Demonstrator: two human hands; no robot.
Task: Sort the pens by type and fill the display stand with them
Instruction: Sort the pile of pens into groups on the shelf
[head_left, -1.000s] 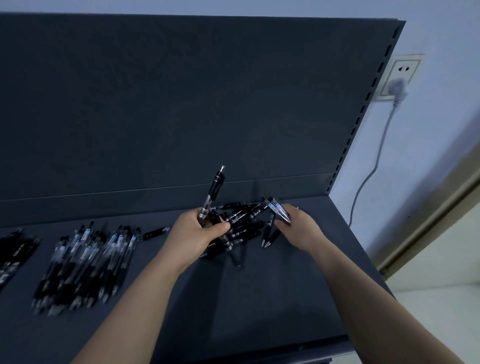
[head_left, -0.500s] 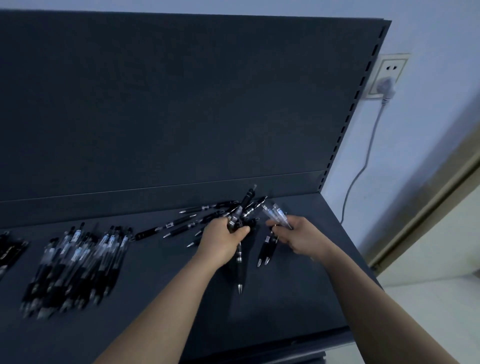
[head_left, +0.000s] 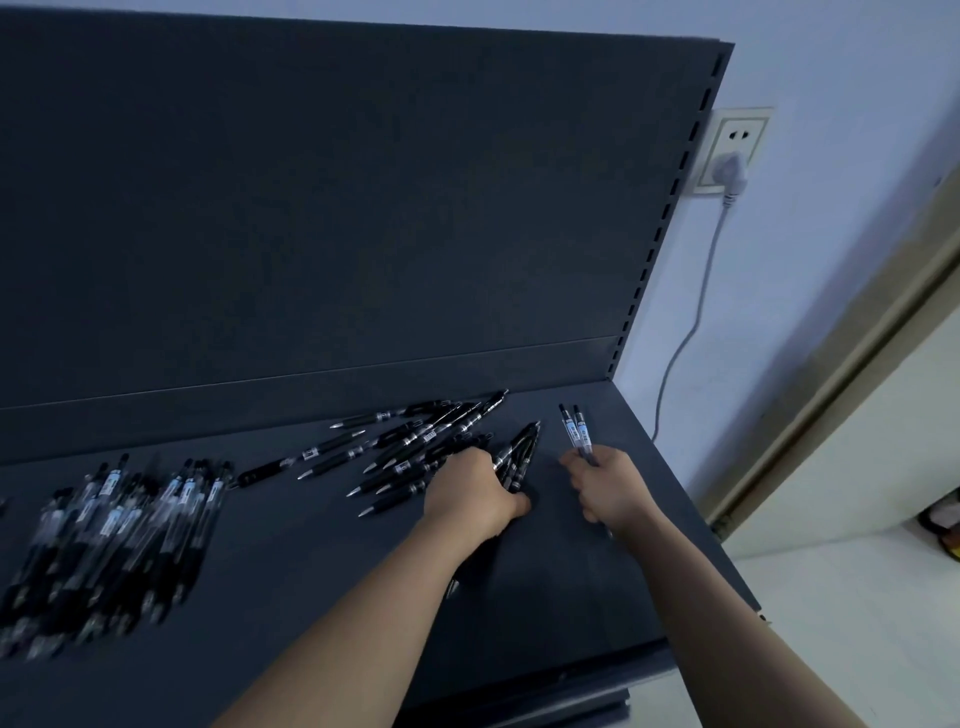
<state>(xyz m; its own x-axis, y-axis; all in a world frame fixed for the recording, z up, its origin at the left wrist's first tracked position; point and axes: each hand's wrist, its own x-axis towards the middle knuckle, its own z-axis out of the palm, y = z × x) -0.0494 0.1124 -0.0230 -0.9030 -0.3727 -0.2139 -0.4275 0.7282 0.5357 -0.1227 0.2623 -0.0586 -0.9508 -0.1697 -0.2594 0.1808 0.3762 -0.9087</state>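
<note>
Two clear pens (head_left: 577, 431) pinched in our right grip (head_left: 610, 488); our left grip (head_left: 470, 493) curls round a few black pens (head_left: 517, 454) beside the loose pile (head_left: 415, 436) on the shelf (head_left: 571, 597). We judge it roughly half sorted: one big group (head_left: 114, 525) lies far left, the pile not yet split by type.

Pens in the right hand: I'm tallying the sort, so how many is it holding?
2. Both pens lie side by side, gripped at their lower ends by the right hand, near the display stand's right edge. Others may be hidden in the palm.
</note>
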